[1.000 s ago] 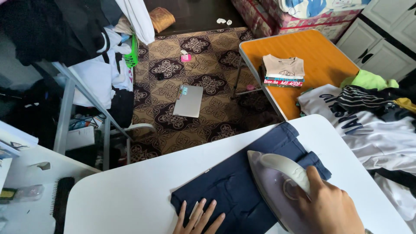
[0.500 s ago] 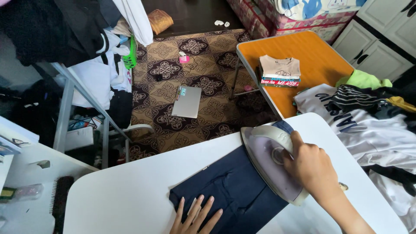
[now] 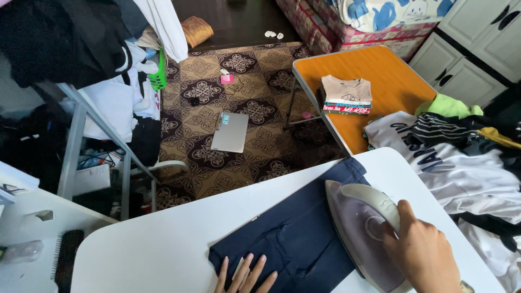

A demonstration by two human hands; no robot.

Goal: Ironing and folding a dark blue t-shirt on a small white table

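While the left hand is lying flat, pinning navy trousers to the white desk, the right hand's grip is clenching an iron's handle beside it.

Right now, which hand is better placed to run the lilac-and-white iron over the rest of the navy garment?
Right. The right hand grips the lilac-and-white steam iron, which sits on the navy blue folded garment. The left hand lies flat on the garment's near edge, probably best left pinning it.
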